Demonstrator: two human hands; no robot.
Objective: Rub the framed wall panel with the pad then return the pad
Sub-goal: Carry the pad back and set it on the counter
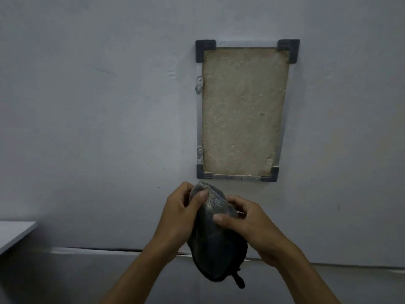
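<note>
Pad: dark, soft pad (215, 244) held in front of me, below the framed wall panel (241, 110) and clear of it, a small loop or tab dangling at its near end.
Left hand: my left hand (182, 213) is closed on the pad's upper left edge, thumb pressed over the top.
Right hand: my right hand (247, 224) pinches the pad's right side, thumb on its face.
Panel: tan, rough-looking sheet in a pale frame with dark corner caps, fixed to the grey wall (98, 106) up and to the right of my hands.
Progress: I judge the pad is being readied or adjusted; it is not touching the panel, so I cannot say whether rubbing is done (no wipe marks I can make out). Returning the pad is left.
Hidden: the pad's resting place is not clearly shown; a pale surface (15, 233) is cut off at the left edge. My fingers behind the pad are covered.
</note>
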